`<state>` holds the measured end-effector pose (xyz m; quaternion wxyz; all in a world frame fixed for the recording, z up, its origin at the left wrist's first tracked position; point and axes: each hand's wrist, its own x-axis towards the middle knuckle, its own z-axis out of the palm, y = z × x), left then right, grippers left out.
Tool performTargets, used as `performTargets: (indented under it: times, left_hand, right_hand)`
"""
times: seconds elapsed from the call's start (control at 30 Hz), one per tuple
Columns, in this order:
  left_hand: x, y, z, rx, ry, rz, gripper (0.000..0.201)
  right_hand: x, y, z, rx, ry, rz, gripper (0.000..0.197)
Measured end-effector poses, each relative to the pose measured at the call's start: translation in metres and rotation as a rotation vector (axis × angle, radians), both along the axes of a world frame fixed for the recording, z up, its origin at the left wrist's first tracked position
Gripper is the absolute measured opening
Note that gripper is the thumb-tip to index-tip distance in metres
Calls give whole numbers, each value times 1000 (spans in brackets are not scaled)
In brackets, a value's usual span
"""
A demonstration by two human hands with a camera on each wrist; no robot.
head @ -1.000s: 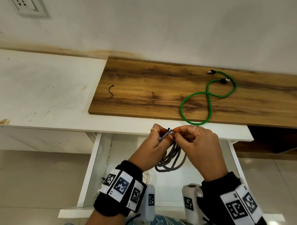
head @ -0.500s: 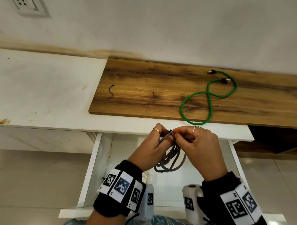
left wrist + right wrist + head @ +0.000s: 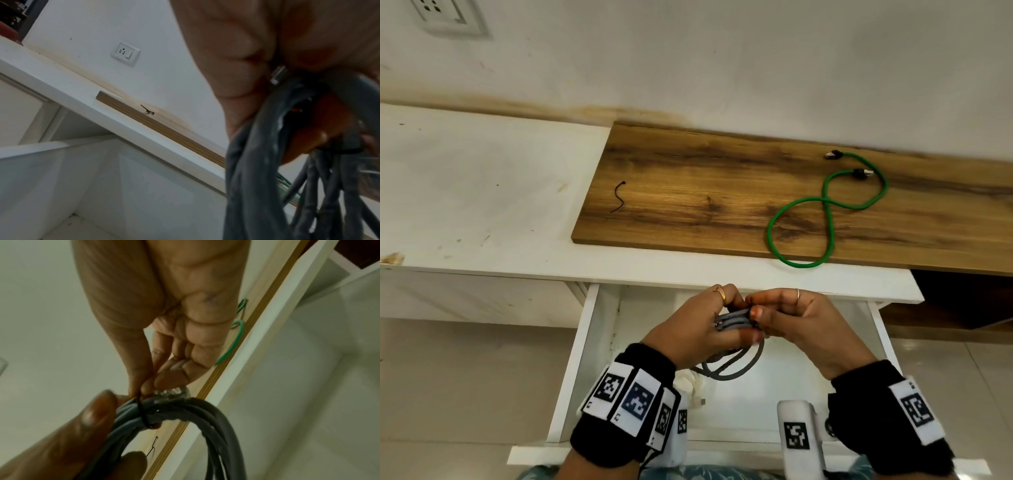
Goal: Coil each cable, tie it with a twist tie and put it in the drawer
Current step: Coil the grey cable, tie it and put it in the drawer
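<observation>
I have the grey cable (image 3: 732, 356) coiled and held over the open drawer (image 3: 585, 342), my left hand (image 3: 695, 329) curled round the bunched loops and my right hand (image 3: 798, 322) beside it, thumb and forefinger pinching the ends of the black twist tie (image 3: 141, 412) that circles the bundle. The risk, as I judge it, is here: if the twist is too short the tie may spring open once I let go, and the loops will slacken and spill into the drawer untied; the clear plug (image 3: 172, 392) sits right against my fingers and could snag the tie. Further off, on the wooden surface (image 3: 688, 178), the green cable (image 3: 825, 212) lies uncoiled near the front edge, one loop just over it, so a brush from my sleeve could drag it off. A spare tie (image 3: 618, 197) lies near the left edge. I can read no writing; the wrist bands (image 3: 633, 401) carry only square coded markers.
</observation>
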<state>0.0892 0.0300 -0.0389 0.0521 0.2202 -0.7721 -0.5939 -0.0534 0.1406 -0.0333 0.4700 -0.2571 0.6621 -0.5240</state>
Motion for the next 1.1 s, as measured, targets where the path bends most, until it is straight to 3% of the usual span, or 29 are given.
performTargets:
  times: [0.13,0.33,0.5,0.73,0.83,1.1]
  left_hand:
    - [-1,-2,-8,-197,-26,-15,28]
    - [0,-3,-11,-239,-1,28,19]
    - [0,-3,-10,-199,25,29,21]
    - [5,-12,-9,-105,65,128,20]
    - [10,-15,-8,-89,67,144,19]
    - [11,-14,1,-46,40,110,24]
  right_hand:
    - [2,-2,-8,-1,-103,-58,27]
    - [4,-5,-11,-32,-87,-55,15]
    - [9,-5,-11,-49,99,-53,9]
    - [24,-7,-10,-187,562,-34,18]
    - [27,-6,-10,-254,712,6,12]
    - [27,-11,-4,-276,774,-28,5]
